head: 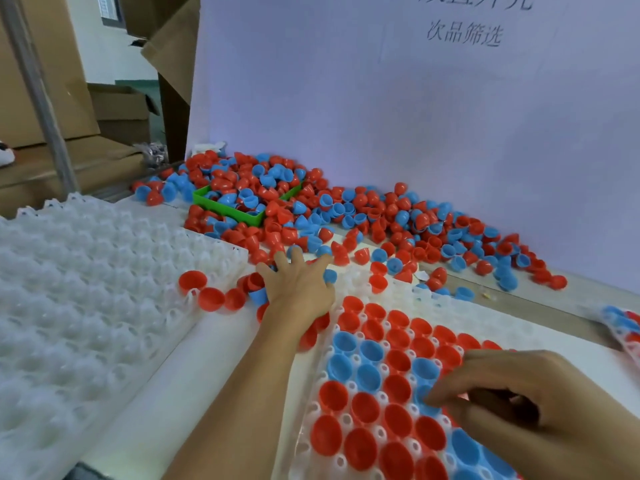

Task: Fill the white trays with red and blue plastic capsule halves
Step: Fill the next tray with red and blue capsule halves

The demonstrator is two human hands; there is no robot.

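Our left hand [298, 289], fingers spread, rakes loose capsule halves [381, 216] piled on the worktop; our right hand [540, 410], fingers curled, works at the part-filled white tray [408, 292], grip unclear. A careless sweep could unseat halves already nested.

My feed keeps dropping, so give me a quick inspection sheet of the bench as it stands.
Surface: white bench, mostly covered.
Job's things: tray being filled, near cups hold red and blue halves, far cups bare; empty trays at left.
Clutter: loose halves heaped by the wall; green bin among them.
Grips: left hand spread on loose halves; right hand curled over the tray.
Cables: nothing seen.
Surroundings: white board behind; cardboard boxes at left.
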